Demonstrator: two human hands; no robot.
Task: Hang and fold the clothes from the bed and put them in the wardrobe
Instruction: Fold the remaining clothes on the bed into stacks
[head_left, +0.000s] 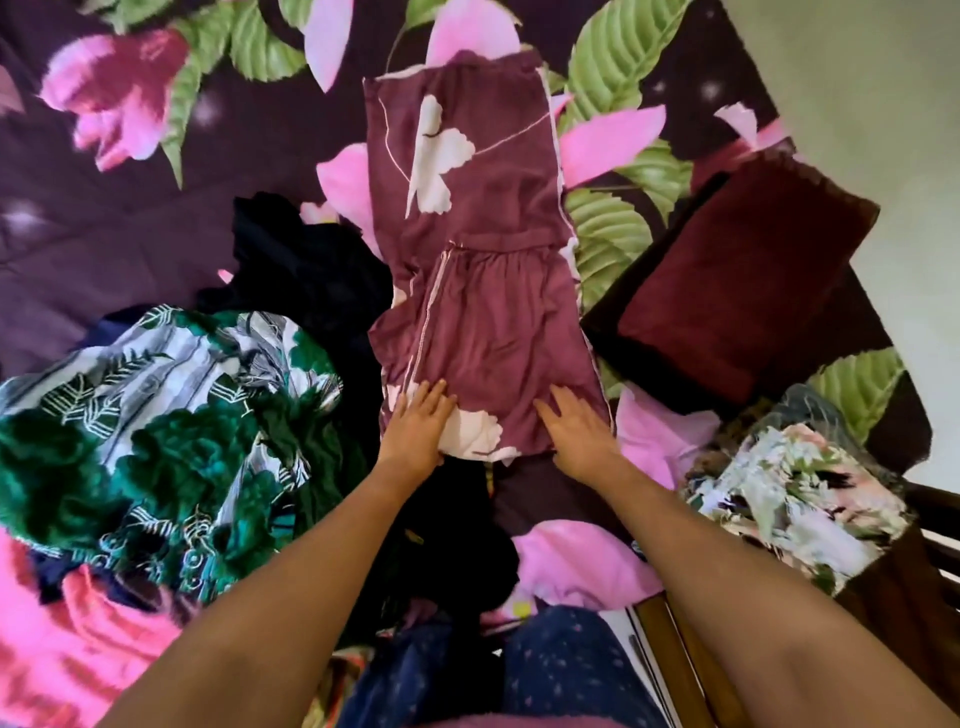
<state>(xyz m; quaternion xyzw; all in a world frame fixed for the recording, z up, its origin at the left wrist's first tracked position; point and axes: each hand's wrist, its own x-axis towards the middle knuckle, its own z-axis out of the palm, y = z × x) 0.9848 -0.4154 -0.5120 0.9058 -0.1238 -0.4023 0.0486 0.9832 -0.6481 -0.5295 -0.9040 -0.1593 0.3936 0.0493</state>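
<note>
Your left hand (415, 431) lies flat on the near end of the purple dress (467, 260), with its fingers straight and close together. Your right hand (576, 436) lies flat on the dress too, at 3 o'clock from the left one, and its fingers are straight and spread a little. Both hands are open, with palms down on the cloth.

The dress lies long and flat in the middle of the bed and runs from your hands up toward 12 o'clock. It has white flower shapes and a gathered waist halfway along. Under it is the dark bed cover (130, 234) with big pink flowers and green leaves.

At 9 o'clock from your hands sits a crumpled green and white cloth (156, 415). A black cloth (311, 270) lies between that heap and the dress and touches the dress's edge. At 7 o'clock is a pink cloth (78, 649).

At 2 o'clock a folded dark red cloth (743, 291) lies just beside the dress. At 4 o'clock is a folded flowery cloth (795, 493), near the brown wooden bed frame (909, 597).
</note>
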